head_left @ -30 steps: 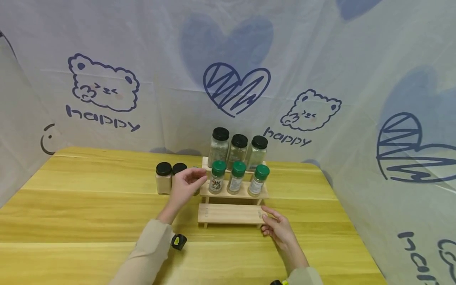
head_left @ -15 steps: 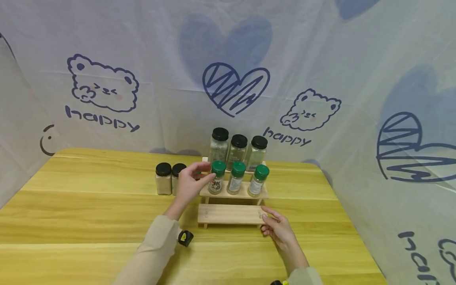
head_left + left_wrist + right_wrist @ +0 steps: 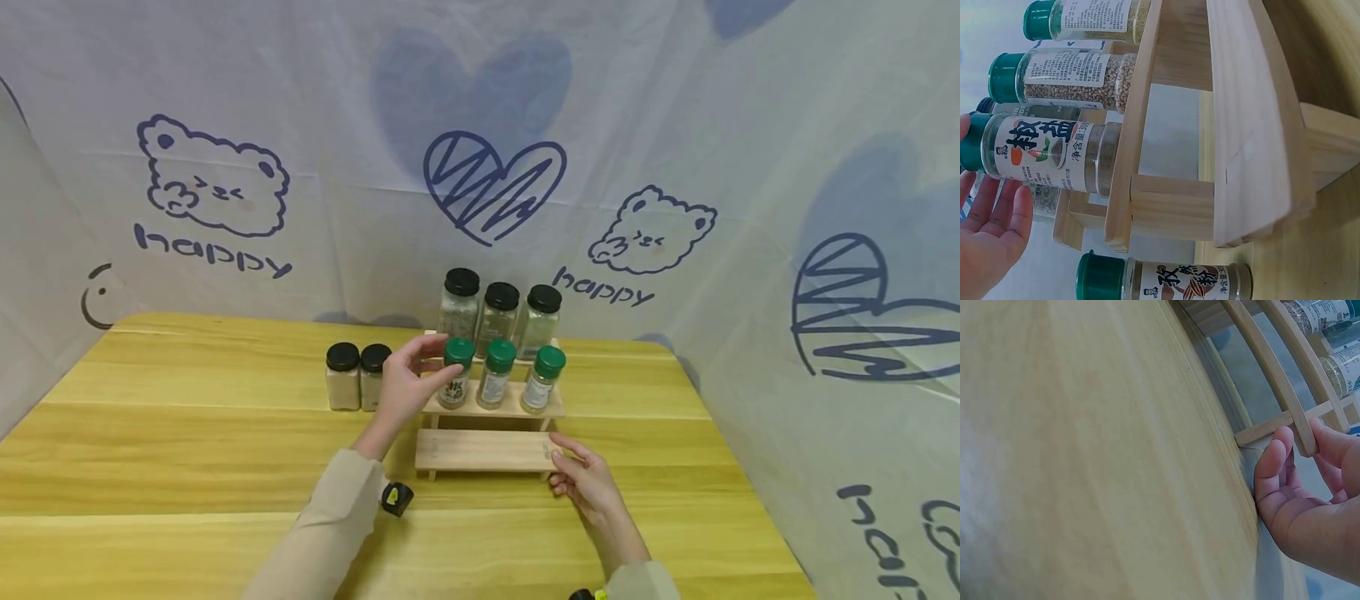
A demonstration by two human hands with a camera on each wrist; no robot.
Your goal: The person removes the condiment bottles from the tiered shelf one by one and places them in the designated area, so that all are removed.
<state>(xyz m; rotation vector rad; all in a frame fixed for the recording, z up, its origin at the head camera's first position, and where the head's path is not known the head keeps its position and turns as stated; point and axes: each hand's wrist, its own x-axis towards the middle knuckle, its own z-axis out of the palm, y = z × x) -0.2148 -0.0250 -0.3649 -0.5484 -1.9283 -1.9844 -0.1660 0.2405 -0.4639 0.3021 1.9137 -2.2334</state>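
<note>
In the head view a stepped wooden spice rack [image 3: 480,451] stands on the table. Its middle shelf holds three green-capped spice jars. My left hand [image 3: 405,385] is at the leftmost of these spice jars [image 3: 1054,153], thumb in front of the green cap and fingers behind it, seemingly pinching it. In the left wrist view the other fingers [image 3: 1007,209] sit apart from the jar's side. My right hand [image 3: 588,483] grips the right end of the lowest shelf; in the right wrist view thumb and fingers [image 3: 1272,464] lie on either side of the board.
Three taller black-capped jars [image 3: 498,321] fill the top shelf. Two black-capped jars [image 3: 343,377] stand on the table to the left. Another green-capped jar [image 3: 1179,279] stands beside the rack, hidden by my left hand in the head view. A printed cloth [image 3: 337,108] hangs behind.
My left hand has moved right, from beside the leftmost green-capped jar to around its cap. The right hand keeps its hold on the shelf end.
</note>
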